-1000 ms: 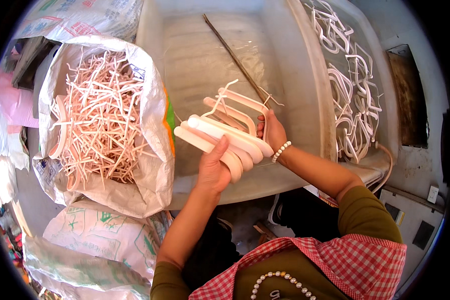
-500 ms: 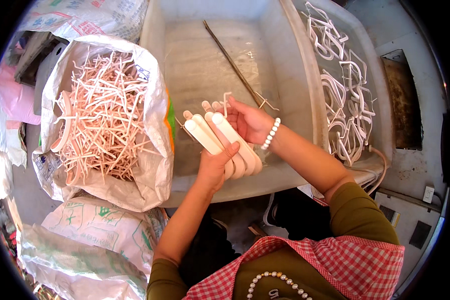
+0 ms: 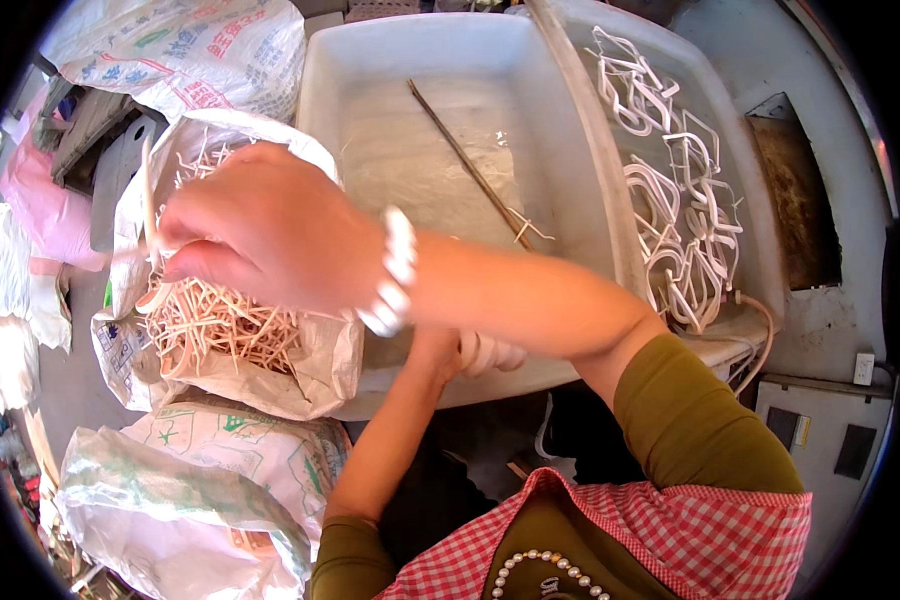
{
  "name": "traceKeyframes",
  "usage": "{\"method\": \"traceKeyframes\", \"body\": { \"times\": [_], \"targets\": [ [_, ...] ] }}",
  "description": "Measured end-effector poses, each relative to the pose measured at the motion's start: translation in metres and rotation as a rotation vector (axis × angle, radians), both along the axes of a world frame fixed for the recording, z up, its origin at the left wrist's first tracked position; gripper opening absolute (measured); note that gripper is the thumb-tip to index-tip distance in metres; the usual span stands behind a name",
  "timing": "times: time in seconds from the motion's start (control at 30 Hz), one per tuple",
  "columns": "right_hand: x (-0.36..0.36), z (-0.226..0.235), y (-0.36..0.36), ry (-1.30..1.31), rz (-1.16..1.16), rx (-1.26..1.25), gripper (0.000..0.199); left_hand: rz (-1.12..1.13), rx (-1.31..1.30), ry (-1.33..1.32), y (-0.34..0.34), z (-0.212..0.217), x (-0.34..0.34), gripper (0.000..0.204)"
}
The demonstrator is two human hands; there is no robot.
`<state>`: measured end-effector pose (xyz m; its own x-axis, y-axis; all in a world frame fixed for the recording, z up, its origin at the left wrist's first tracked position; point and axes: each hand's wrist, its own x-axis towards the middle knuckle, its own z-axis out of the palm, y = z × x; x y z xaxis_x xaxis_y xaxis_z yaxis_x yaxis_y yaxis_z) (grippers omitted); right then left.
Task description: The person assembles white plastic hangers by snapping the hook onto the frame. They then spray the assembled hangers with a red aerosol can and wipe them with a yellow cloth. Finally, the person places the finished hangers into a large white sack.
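My right hand (image 3: 260, 228) reaches left over an open woven sack (image 3: 310, 375) filled with thin, pinkish plastic sticks (image 3: 225, 325). Blurred by motion, its fingers close on a thin pale plastic strip (image 3: 150, 195) that stands upright at the sack's left side. Below my right forearm, my left hand (image 3: 435, 352) is wrapped round several cream-coloured rounded plastic bars (image 3: 492, 354). Only their lower ends show, since the right forearm covers the rest along with most of the left hand's fingers.
A large pale tub (image 3: 425, 55) with shallow water holds a dark rod (image 3: 465, 155) and a small branching plastic piece (image 3: 528, 228). Right of it, another tub contains several white looped plastic pieces (image 3: 685, 215). Stuffed sacks (image 3: 180, 500) lie at near left, another sack (image 3: 205, 60) at far left.
My right hand has left the bars and swung left over the sack with its forearm crossing the left hand. The left hand keeps its hold. The view has shifted slightly.
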<state>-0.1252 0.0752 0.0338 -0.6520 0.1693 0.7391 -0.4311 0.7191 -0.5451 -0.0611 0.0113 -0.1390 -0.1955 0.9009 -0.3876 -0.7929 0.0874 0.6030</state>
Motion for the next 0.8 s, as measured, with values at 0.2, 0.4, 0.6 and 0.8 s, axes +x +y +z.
{"method": "traceKeyframes", "body": {
  "times": [0.2, 0.4, 0.6, 0.8],
  "targets": [
    [0.062, -0.023, 0.078, -0.496, -0.067, -0.364, 0.023, 0.161, -0.004, 0.035, -0.007, 0.06, -0.007, 0.041],
    [0.301, -0.097, 0.122, -0.41, -0.714, -0.658, 0.019, 0.061, 0.02, 0.176, -0.01, 0.101, 0.005, 0.048],
    [0.508, -0.141, 0.076, -0.757, -1.184, -0.622, 0.022, -0.016, -0.022, 0.309, -0.006, 0.149, 0.045, 0.056],
    [0.546, -0.184, -0.009, -0.821, -1.497, -0.355, 0.024, -0.103, -0.038, 0.487, 0.002, 0.181, 0.096, 0.06]
  ]
}}
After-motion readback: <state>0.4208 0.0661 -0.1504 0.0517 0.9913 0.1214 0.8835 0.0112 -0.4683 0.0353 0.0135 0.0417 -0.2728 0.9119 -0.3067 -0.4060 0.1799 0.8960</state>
